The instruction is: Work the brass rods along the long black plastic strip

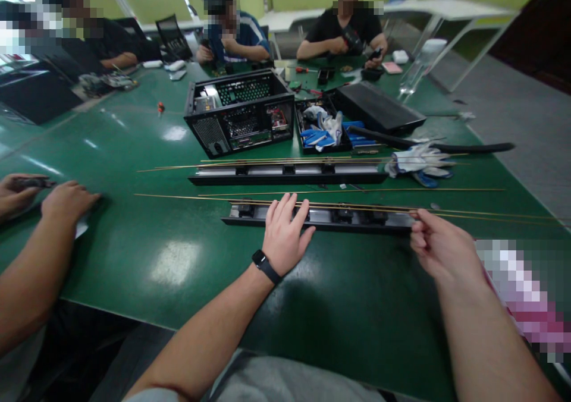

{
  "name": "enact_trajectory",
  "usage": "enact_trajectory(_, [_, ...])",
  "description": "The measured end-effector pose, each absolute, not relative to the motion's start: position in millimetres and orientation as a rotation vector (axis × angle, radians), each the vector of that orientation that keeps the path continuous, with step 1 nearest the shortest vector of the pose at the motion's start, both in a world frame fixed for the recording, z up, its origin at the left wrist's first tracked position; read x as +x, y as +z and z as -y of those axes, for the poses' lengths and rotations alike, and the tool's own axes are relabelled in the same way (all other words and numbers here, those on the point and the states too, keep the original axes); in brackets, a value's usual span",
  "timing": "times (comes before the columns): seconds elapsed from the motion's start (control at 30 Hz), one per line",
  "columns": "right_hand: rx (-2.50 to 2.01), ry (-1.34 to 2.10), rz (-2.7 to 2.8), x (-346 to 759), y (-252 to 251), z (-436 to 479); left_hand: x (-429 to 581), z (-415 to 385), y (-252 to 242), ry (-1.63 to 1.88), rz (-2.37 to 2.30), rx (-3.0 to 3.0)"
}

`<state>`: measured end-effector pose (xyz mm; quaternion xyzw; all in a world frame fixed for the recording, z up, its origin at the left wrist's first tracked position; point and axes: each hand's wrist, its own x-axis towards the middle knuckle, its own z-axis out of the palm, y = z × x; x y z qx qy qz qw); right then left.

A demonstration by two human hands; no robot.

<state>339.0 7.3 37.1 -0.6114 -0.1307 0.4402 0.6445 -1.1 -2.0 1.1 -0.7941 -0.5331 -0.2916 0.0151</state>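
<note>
My left hand (285, 228), with a black watch on the wrist, lies flat with fingers spread on the near black rail (357, 219). The rail is long, with a silver channel and black blocks along it. Thin brass rods (200, 198) run across the top of this rail. At the rail's right end my right hand (439, 244) is closed in a pinch on these rods. A second, similar rail (285, 175) lies parallel farther back, with more brass rods (178, 166) over it.
On the green table (147, 253) stand an open black computer case (241, 112), a tray with blue-white gloves (322, 129), a black flat box (379, 107) and work gloves (419, 163). Another person's hands (42, 198) rest at the left. Three people sit opposite.
</note>
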Motion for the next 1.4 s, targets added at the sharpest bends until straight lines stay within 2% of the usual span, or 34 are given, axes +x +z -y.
enact_trajectory(0.87, [-1.430,1.005,0.275,326.8,53.8,-10.3,-3.5,-4.4,3.3,-0.891,1.666,-2.492])
enact_trajectory(1.4, [-1.412,1.004,0.320,332.3,47.4,-10.9,-5.6,-6.3,1.7,-0.922,1.624,-2.479])
